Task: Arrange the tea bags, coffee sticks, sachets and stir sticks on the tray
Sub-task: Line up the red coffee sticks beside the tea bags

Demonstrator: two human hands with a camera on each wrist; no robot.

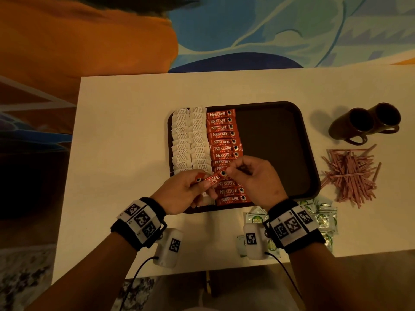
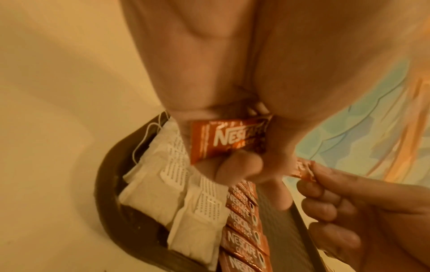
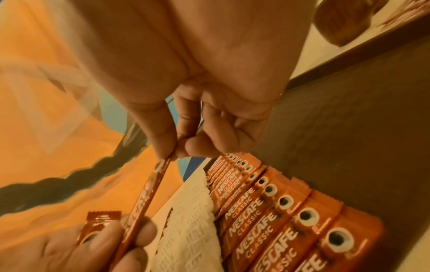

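A dark brown tray (image 1: pixel 269 135) carries two columns of white tea bags (image 1: pixel 188 140) at its left and a column of red coffee sticks (image 1: pixel 222 140) beside them. Above the column's near end, my left hand (image 1: pixel 199 184) grips a couple of red coffee sticks (image 2: pixel 230 139). My right hand (image 1: pixel 232 169) pinches the far end of one of them (image 3: pixel 146 195) between thumb and forefinger; its other end still lies under my left thumb (image 3: pixel 146 230). A second stick (image 3: pixel 97 226) stays in the left palm. The tray's right half is bare (image 3: pixel 349 128).
A loose pile of pink stir sticks (image 1: pixel 350 173) lies on the table right of the tray. Green sachets (image 1: pixel 323 216) are heaped near the front edge, partly hidden by my right wrist. Two dark mugs (image 1: pixel 363 124) lie on their sides at the back right.
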